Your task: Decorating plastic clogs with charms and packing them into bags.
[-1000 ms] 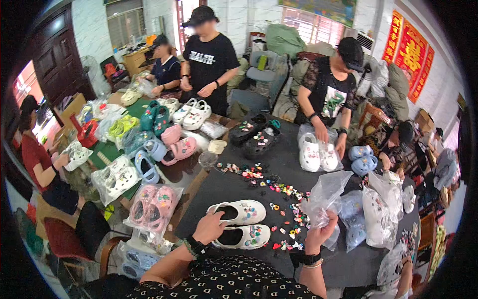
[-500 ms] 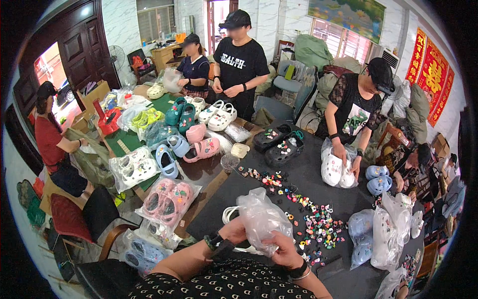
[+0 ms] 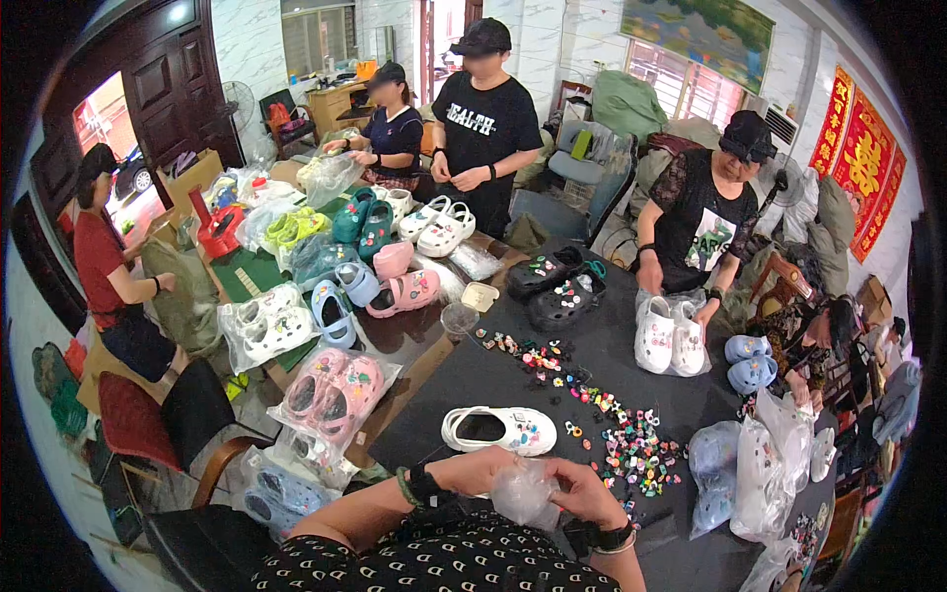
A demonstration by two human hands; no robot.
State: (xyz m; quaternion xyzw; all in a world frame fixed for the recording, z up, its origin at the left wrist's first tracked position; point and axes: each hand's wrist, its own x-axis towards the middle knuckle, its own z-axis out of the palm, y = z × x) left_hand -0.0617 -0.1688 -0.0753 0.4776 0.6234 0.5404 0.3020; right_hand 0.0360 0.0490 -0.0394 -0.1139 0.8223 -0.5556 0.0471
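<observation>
- Fingers of the right hand (image 3: 590, 493) grip a clear bag (image 3: 525, 496).
- Left hand (image 3: 481, 471) touches it; cannot tell if those fingers grip.
- White shoe (image 3: 523, 432) lies just past them.

Wears a black top (image 3: 434, 559) with small pale motifs. Has a black band (image 3: 424, 484) and greenish bracelet (image 3: 405, 488) on the left wrist, dark strap (image 3: 610, 538) and pale bangle (image 3: 621, 548) on the right.

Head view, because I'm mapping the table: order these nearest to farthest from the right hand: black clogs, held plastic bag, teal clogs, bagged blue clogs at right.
From the right hand:
1. Held plastic bag, left
2. Bagged blue clogs, right
3. Black clogs, ahead
4. Teal clogs, far left
</observation>
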